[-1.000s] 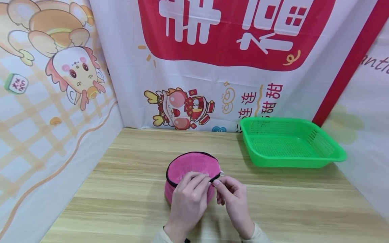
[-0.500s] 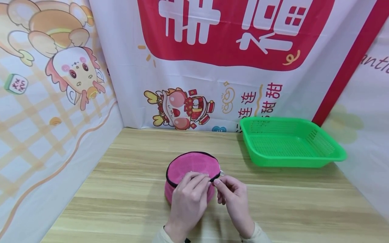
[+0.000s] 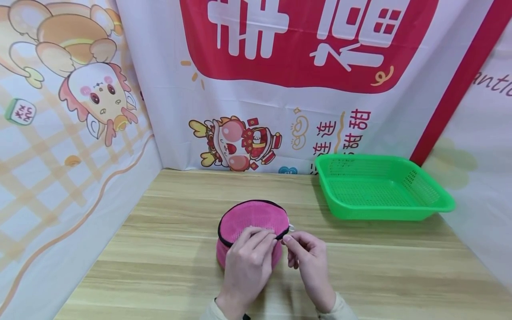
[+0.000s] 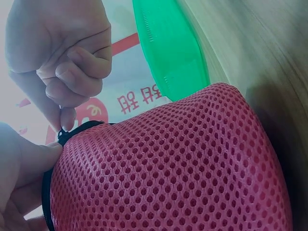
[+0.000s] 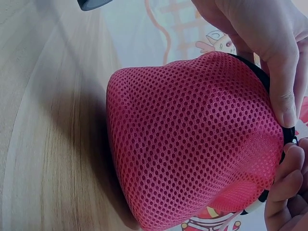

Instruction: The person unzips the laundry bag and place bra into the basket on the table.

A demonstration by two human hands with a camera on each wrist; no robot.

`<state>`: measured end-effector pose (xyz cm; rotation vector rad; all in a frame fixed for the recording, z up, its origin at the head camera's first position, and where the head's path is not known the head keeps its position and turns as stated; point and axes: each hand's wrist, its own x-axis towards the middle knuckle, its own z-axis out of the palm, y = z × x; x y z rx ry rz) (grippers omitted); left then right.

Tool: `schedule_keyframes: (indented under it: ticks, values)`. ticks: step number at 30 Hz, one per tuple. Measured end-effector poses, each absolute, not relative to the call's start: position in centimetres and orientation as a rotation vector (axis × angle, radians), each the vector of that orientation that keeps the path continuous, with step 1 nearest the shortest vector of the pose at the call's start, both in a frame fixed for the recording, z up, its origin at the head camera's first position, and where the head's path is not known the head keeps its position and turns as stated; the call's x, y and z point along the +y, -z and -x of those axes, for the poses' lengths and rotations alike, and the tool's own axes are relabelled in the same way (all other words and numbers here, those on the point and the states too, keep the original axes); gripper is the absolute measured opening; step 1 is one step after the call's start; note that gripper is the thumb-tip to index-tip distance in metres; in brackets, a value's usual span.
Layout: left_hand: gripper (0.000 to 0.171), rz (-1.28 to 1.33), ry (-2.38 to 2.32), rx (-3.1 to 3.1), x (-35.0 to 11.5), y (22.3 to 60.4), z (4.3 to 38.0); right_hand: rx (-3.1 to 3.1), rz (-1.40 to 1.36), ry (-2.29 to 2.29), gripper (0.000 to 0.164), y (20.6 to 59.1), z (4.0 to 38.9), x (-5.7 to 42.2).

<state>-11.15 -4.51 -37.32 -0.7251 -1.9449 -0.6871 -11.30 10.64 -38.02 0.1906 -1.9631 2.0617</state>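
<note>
A round pink mesh laundry bag [image 3: 254, 215] stands on the table, its top edged by a black zipper [image 3: 228, 243]. My left hand [image 3: 248, 262] pinches the zipper edge at the front right, thumb on the mesh side in the left wrist view. Close beside it, my right hand [image 3: 308, 260] pinches the small dark zipper pull [image 4: 61, 132] between thumb and forefinger, its other fingers curled. Seen from the right wrist, both hands' fingertips meet at the black zipper, next to the bulging pink side. A small white loop [image 3: 291, 227] sticks out from the bag's right rim.
A green perforated plastic basket [image 3: 384, 209] sits at the back right of the wooden table [image 3: 160, 258]. Printed cloths hang along the back [image 3: 172, 133], the left and the right sides.
My right hand's fingertips have shifted slightly to the right along the zipper edge. The left hand and the bag stay in nearly the same place.
</note>
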Motion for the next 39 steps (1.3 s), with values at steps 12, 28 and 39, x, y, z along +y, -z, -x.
schedule_keyframes:
  ticks: [12,28,39]
  values:
    - [0.016,0.724,0.685,-1.943,-4.4,37.41,11.21,-1.962,-0.179,-2.071,0.014,37.92,11.25,10.71]
    - [0.014,0.727,0.69,-1.954,-4.36,37.34,11.09,-1.957,-0.049,-2.101,0.016,37.95,11.47,10.86]
    - [0.011,0.719,0.68,-1.978,-4.15,37.43,10.97,-1.942,-0.041,-2.106,0.016,37.92,11.35,10.62]
